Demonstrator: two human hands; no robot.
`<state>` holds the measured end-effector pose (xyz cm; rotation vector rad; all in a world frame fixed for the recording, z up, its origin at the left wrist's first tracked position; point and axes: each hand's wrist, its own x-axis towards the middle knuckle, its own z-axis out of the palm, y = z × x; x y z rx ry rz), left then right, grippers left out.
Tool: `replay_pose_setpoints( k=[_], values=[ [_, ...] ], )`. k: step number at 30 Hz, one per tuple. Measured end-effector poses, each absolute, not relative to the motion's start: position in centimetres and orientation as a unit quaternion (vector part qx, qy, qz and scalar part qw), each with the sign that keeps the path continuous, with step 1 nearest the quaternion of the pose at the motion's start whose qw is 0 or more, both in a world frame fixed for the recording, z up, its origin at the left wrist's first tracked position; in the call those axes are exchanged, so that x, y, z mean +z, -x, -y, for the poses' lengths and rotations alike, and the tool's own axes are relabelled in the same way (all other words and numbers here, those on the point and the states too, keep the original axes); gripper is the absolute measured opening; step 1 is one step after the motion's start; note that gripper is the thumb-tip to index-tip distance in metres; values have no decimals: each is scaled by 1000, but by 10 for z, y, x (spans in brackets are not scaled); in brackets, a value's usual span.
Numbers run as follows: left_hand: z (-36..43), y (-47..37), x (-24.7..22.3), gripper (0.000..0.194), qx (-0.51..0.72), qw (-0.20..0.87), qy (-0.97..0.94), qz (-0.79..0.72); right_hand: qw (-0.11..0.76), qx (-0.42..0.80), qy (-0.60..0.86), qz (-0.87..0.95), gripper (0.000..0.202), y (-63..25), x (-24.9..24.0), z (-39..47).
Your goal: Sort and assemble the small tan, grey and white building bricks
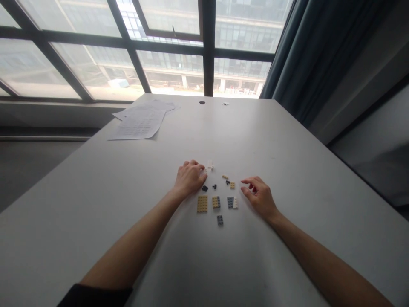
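On the white table, my left hand (191, 175) rests beside small white pieces (211, 166), its fingers curled over something too small to make out. My right hand (259, 194) is at the right of the bricks, its thumb and fingers apart with nothing between them. Between and below the hands lie a tan plate (202, 204), a tan and dark grey piece (216, 202), a grey and white piece (232, 202) and a dark grey piece (220, 220). Nearer the hands are a black piece (205, 188), a small tan piece (232, 185) and a narrow tan piece (225, 176).
Printed sheets of paper (137, 123) lie at the table's far left. Two round holes are set near the far edge of the table (243, 128). Windows stand behind it, and a dark curtain (297, 55) hangs at the right.
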<state>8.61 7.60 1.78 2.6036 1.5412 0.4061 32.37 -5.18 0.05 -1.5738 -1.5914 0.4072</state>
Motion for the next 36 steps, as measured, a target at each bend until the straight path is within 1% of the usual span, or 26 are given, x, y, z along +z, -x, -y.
replay_pose_setpoints(
  k=[6, 11, 15, 20, 24, 27, 28, 30, 31, 33, 34, 36],
  values=[
    [-69, -91, 22, 25, 128, 27, -871, -474, 427, 161, 627, 631, 18, -324, 0, 51],
    [-71, -89, 27, 30, 130, 32, -867, -480, 430, 161, 626, 631, 18, -325, -2, 50],
    [-72, -85, 31, 29, 121, 53, -874, -469, 429, 160, 624, 632, 17, -324, -2, 50],
    [-70, -89, 28, 22, 118, 73, -881, -452, 428, 165, 627, 629, 17, -323, 1, 50],
    [-73, -91, 27, 18, 141, 102, -878, -447, 428, 163, 628, 629, 17, -323, 1, 50],
    [-68, -91, 34, 20, 171, 128, -872, -441, 433, 163, 629, 625, 17, -323, 3, 51],
    [-64, -92, 37, 21, 183, 147, -869, -435, 440, 166, 627, 621, 17, -322, 5, 52],
    [-51, -93, 42, 25, 224, 259, -844, -412, 464, 179, 610, 617, 19, -317, 14, 54],
    [-42, -94, 44, 28, 259, 368, -803, -391, 480, 190, 592, 618, 20, -312, 19, 55],
    [-23, -97, 46, 33, 327, 585, -663, -334, 515, 221, 543, 625, 24, -301, 32, 57],
    [-14, -99, 46, 34, 352, 662, -586, -305, 531, 236, 518, 628, 26, -295, 37, 58],
    [2, -103, 45, 32, 376, 756, -464, -267, 554, 254, 485, 627, 27, -283, 46, 58]
  ],
)
